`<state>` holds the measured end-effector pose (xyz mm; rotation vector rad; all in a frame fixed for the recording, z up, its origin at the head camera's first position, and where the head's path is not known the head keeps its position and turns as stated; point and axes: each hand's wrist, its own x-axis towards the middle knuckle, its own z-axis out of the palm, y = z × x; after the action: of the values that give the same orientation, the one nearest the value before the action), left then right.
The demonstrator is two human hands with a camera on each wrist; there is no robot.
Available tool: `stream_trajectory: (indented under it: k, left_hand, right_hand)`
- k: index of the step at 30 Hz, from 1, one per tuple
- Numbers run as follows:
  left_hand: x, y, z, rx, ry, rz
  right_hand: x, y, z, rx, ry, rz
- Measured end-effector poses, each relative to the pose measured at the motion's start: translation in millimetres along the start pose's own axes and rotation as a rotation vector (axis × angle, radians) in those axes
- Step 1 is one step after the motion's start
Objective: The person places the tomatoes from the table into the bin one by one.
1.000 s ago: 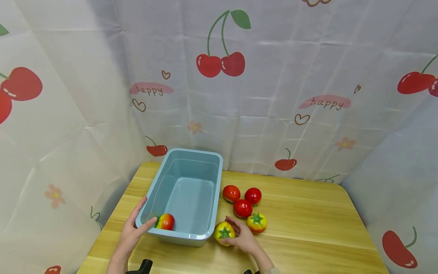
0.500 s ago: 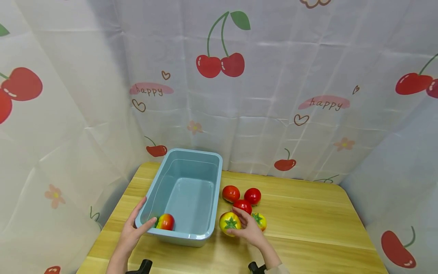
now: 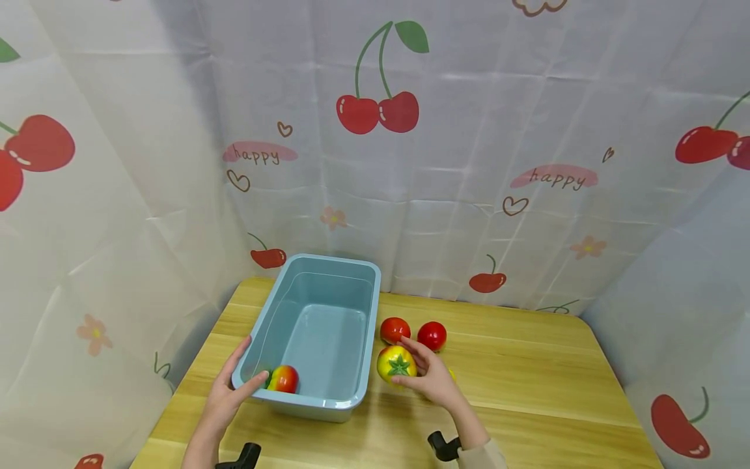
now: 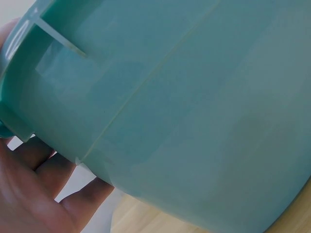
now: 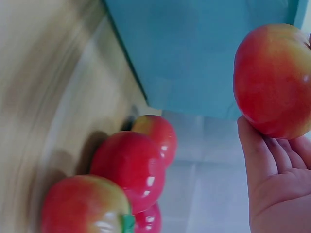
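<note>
My left hand (image 3: 225, 394) grips the near left corner of a light blue plastic bin (image 3: 310, 401), thumb over the rim. In the left wrist view, the fingers (image 4: 56, 177) lie against its outer wall. A red-and-yellow toy tomato (image 3: 285, 379) lies inside by that corner. Just right of the bin, my right hand (image 3: 436, 381) holds another yellow-and-red tomato (image 3: 396, 365) with a green star-shaped top. The right wrist view shows this held tomato (image 5: 272, 80) raised above the table, between thumb and fingers.
Two red tomatoes (image 3: 395, 330) (image 3: 432, 335) sit on the wooden table (image 3: 527, 378) beyond my right hand. That hand mostly hides two more, seen in the right wrist view as a red one (image 5: 129, 167) and a yellow-red one (image 5: 82, 206). A printed curtain (image 3: 439, 247) encloses the table.
My right hand has lifted the yellow-and-red tomato from beside the bin and moved it away from me, now covering part of the tomato group. The left hand and bin stay put.
</note>
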<state>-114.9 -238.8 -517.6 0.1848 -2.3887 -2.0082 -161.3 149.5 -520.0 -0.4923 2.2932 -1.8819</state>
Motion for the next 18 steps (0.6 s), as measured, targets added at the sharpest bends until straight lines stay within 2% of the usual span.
stream_trajectory:
  k: [7,13,18]
  left_hand:
    - [0.5,1.3,0.0,-0.014,-0.011,0.011]
    - [0.3,2.3,0.2,-0.027,-0.013,0.015]
    - [0.3,2.3,0.4,-0.003,-0.004,0.005]
  right_hand:
    - [6.3,-13.6,-1.1,0.031,-0.003,0.017]
    - [11.8,-28.2,-0.5,0.015,-0.006,0.017]
    - [11.1,-49.2,-0.2,0.023,-0.015,0.014]
